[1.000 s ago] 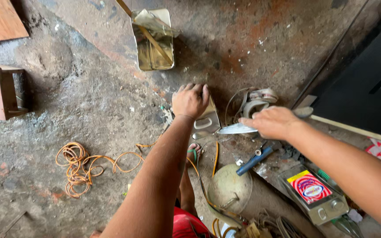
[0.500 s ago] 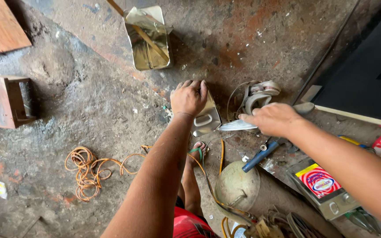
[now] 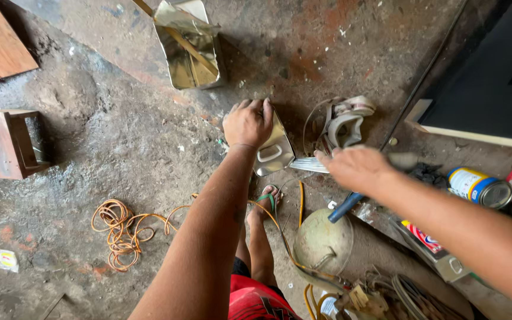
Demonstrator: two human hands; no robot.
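Hands meet on the floor: left hand (image 3: 248,123) presses down a shiny metal sheet (image 3: 275,151). Right hand (image 3: 355,168), just beside, grips a blue-handled tool (image 3: 346,207) over it

A rough workshop: stained concrete floor (image 3: 120,148), cut tin can (image 3: 188,44), tangled orange wire (image 3: 120,228), scrap metal.
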